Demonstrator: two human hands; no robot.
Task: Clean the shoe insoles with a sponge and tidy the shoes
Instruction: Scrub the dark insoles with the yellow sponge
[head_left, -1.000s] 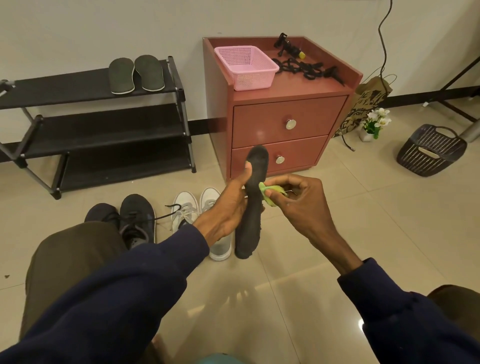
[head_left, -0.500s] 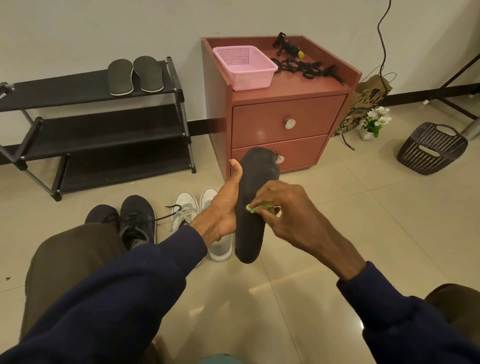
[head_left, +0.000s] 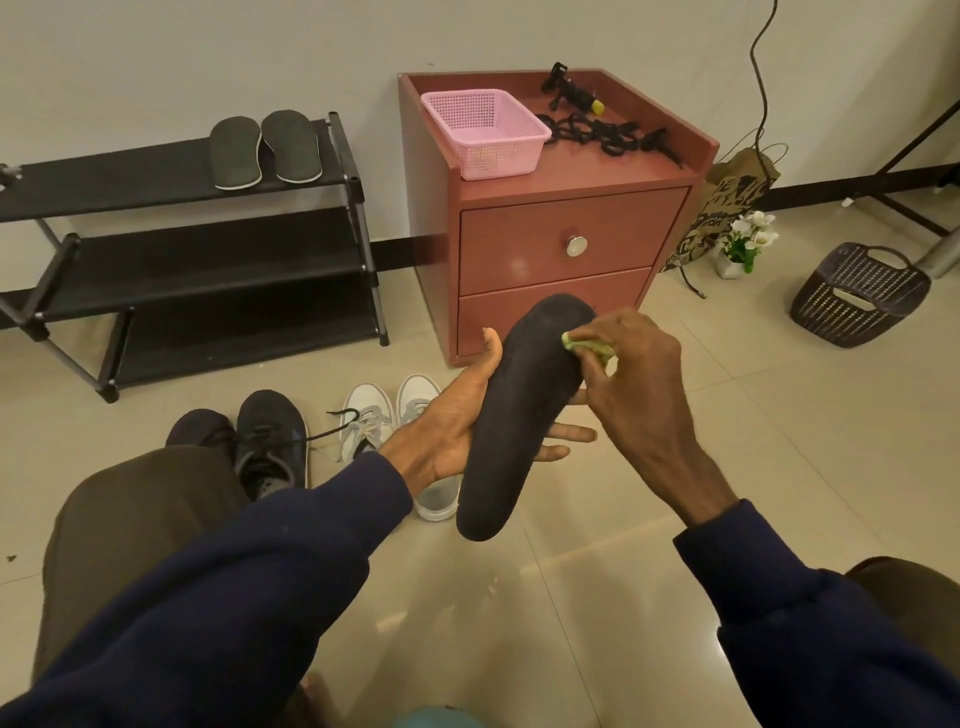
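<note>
Because the long, charcoal-black shoe insole looks thin, light and bendy, it would probably buckle under scrubbing unless it is backed from behind. The sensible hold is therefore beneath its middle, leaving the toe end free for wiping. It is held in the air above the tiled floor, in front of the reddish-brown two-drawer cabinet. Its toe end tilts up and away and its heel end points down toward the person, over the pair of white sneakers. The left hand lies palm-up under the insole, with its fingers stretched straight out beneath it and showing past the far edge. The thumb is braced along the near edge, so this is a flat cradle rather than a curled grip. The right hand comes in from the other side with its wrist arched. Its fingers are bunched round a small yellow-green sponge, which it presses against the insole's upper face near the toe. The sponge looks soft and squashy, so a firm pinch seems apt.
</note>
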